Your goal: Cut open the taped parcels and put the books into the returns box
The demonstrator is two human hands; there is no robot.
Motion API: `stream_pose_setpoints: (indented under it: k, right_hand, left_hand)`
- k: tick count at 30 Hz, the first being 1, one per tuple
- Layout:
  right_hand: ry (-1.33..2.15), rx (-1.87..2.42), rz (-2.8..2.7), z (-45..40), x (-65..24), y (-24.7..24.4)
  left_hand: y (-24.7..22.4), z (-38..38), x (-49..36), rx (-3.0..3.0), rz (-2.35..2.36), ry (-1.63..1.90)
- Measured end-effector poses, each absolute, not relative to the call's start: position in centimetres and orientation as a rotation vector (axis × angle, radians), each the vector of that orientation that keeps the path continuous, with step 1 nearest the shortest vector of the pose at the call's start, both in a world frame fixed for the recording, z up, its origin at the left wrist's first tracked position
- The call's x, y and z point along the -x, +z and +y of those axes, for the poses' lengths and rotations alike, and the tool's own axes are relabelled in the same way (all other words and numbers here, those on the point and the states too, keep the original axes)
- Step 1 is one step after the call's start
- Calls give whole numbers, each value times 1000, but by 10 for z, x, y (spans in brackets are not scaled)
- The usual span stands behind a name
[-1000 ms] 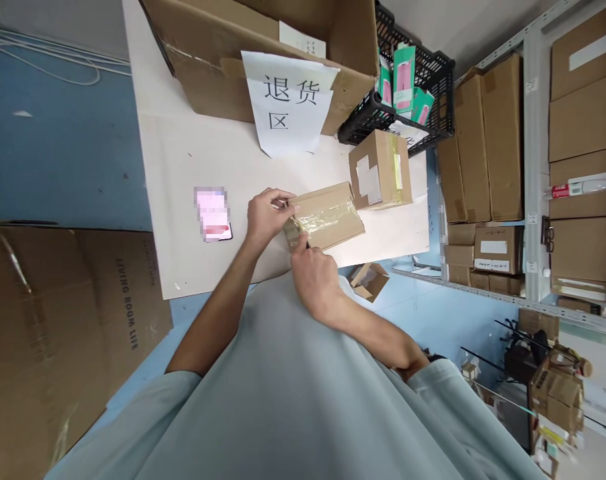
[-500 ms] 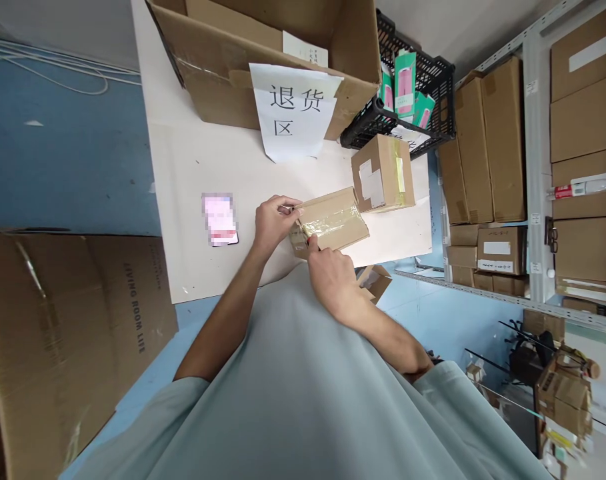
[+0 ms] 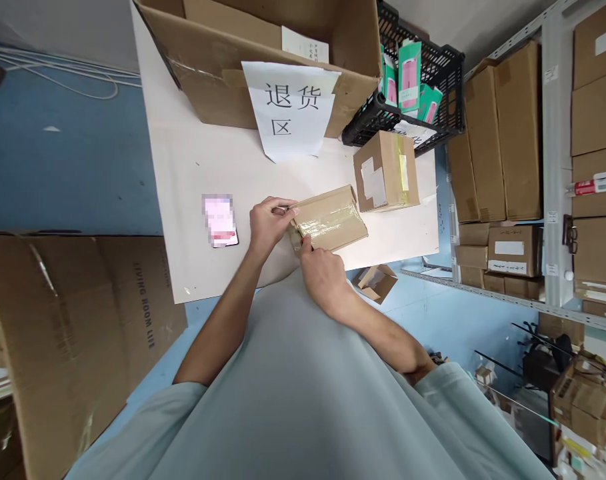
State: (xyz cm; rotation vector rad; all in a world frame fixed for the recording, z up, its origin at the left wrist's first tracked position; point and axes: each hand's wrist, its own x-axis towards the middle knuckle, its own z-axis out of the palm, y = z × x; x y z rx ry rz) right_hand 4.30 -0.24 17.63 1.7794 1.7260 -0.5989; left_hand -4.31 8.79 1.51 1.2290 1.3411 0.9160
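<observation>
A small flat cardboard box (image 3: 327, 217), sealed with shiny clear tape, lies at a slant on the white table (image 3: 193, 153) close to my body. My left hand (image 3: 269, 227) pinches its left end between thumb and fingers. At the box's lower left corner is my right hand (image 3: 325, 275), fingers curled, with the thumb pointing at the taped end. Something small and dark shows under that thumb; too little of it is visible to name. A phone (image 3: 220, 221) with a lit, blurred screen rests left of my left hand.
A taped carton (image 3: 377, 175) stands just right of the flat box. Behind are a large open carton (image 3: 213, 87) with a paper sign (image 3: 293, 107) and a black crate (image 3: 360, 127) of green boxes. Shelves of cartons (image 3: 520, 133) stand right; a big carton (image 3: 83, 320) is left.
Both hands have shifted slightly left along the flat box's left end. The box stays nearly in place, and the view has turned a little.
</observation>
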Motion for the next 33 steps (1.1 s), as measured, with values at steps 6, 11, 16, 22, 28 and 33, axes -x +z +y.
stream_pose_setpoints:
  k: [6,11,16,22,28,33]
  right_hand:
    - [-677,-1795,1755,-12,-82,197]
    - [-647,-2234,1771,-13,-169,196]
    - [-772,-2633,1783,-10,-235,145]
    - [-1005,-2673,1736,-25,-244,106]
    - [-1210,-2602,1716,-37,-249,109]
    - [-1339,-2453,1802,-38,-267,120]
  left_hand:
    - [17,88,50,-1247,1343,888]
    - [29,86,50,-1410,1411,831]
    - [69,70,6,-1805,1477,868]
    - [78,45,-69,-2060,1236,602]
    - [61,30,-77,-2066,1366,550]
    - [56,26,-73,-2055,1391,556]
